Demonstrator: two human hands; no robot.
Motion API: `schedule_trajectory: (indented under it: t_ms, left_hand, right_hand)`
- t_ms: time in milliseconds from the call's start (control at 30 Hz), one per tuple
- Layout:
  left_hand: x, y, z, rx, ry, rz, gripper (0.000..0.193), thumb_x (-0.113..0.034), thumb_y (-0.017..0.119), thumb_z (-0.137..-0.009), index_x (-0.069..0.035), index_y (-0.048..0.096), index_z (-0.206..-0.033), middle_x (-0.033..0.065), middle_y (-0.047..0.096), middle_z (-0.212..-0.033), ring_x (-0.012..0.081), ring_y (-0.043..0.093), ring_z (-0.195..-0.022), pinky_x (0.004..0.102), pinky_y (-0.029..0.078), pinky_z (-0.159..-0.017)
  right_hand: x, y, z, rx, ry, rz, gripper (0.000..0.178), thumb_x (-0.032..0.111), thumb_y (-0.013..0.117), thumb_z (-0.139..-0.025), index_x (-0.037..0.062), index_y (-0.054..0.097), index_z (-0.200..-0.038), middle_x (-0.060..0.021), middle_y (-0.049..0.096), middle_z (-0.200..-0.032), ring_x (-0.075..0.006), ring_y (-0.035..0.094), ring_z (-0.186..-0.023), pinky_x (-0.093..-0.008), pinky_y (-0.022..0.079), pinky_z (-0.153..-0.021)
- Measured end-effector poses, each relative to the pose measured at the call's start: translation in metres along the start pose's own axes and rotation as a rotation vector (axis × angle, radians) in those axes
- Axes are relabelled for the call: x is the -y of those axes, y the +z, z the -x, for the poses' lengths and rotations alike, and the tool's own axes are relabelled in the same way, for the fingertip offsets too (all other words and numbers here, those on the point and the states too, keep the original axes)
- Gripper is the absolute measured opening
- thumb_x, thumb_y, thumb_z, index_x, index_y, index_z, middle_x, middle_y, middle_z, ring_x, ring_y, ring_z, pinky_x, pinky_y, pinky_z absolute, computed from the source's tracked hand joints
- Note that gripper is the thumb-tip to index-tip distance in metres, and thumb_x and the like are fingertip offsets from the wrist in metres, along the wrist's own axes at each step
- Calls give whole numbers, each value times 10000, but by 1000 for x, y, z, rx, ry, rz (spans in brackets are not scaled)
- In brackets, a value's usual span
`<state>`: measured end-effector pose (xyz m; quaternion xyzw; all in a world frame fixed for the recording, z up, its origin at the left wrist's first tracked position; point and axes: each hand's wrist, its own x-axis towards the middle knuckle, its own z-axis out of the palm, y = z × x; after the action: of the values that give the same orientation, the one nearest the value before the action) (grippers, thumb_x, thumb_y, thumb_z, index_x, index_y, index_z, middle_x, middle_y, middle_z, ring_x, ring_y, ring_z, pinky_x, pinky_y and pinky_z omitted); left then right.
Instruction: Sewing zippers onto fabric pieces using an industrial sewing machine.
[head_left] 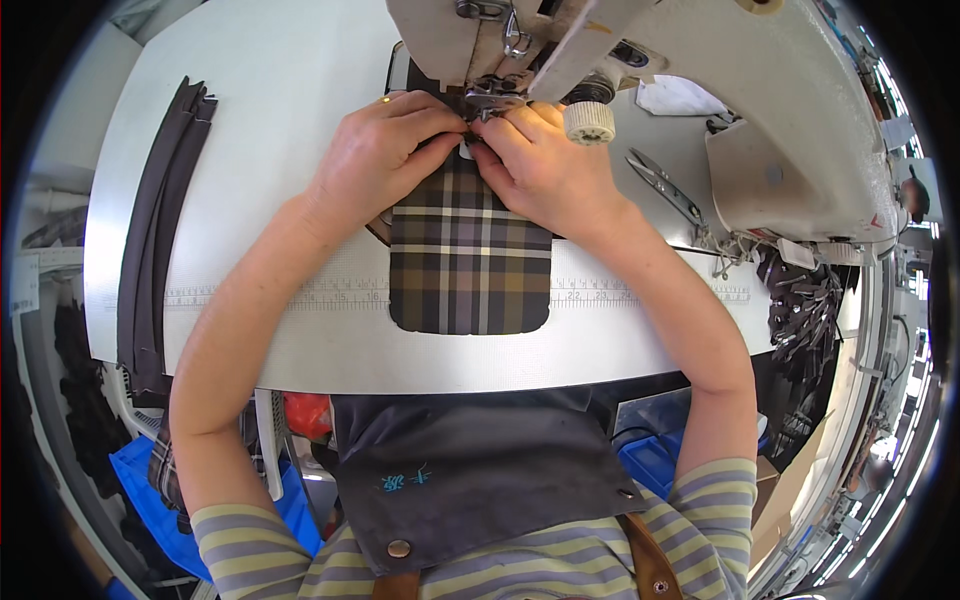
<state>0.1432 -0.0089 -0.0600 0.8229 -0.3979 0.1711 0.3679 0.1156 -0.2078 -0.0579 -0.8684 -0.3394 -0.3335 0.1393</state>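
A plaid fabric piece point(470, 290) in dark grey, brown and white, with rounded lower corners, lies flat below the sewing machine's presser foot point(494, 98). My left hand point(385, 145) is closed, thumb and forefinger pinching at the upper part of the piece just beside the foot. From the other side my right hand point(550, 165) pinches there too, its fingertips nearly meeting the left ones. A small white bit point(466, 151) shows between the hands. My fingers hide the upper edge of the fabric, and darker material peeks out under the left wrist.
The machine head point(690, 50) with its white knob point(589, 123) overhangs the right. Scissors point(665, 185) lie beside my right forearm. Dark fabric strips point(165, 230) lie at the left. A ruler strip point(335, 293) crosses the white table point(300, 355). Fabric scraps point(805, 300) hang at the right.
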Motion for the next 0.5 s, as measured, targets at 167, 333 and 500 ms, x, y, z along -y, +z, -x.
schedule_trajectory:
  t_ms: [167, 333, 500]
  left_hand:
    - [-7, -4, 1, 52, -23, 20, 169, -95, 680, -796, -45, 671, -958, 78, 660, -920, 281, 635, -833, 363, 525, -741]
    - [-5, -1, 2, 43, -66, 51, 177, -110, 695, -794, -43, 669, -956, 81, 660, -914, 283, 634, -827, 366, 523, -735]
    - [0, 6, -3, -43, 53, 18, 122, -93, 695, -797, -24, 691, -898, 93, 665, -879, 283, 635, -800, 345, 517, -699]
  right_hand:
    - [-2, 4, 1, -30, -10, 11, 156, 193, 722, -744, 109, 610, -811, -22, 606, -717, -222, 606, -646, -333, 467, -600]
    - [-2, 5, 1, -26, 9, 9, 165, 219, 734, -755, 112, 610, -778, -17, 600, -704, -222, 599, -631, -335, 461, -586]
    - [-13, 5, 4, -70, 79, -203, 167, 253, 752, -753, 113, 662, -766, -15, 624, -707, -262, 582, -609, -383, 456, -575]
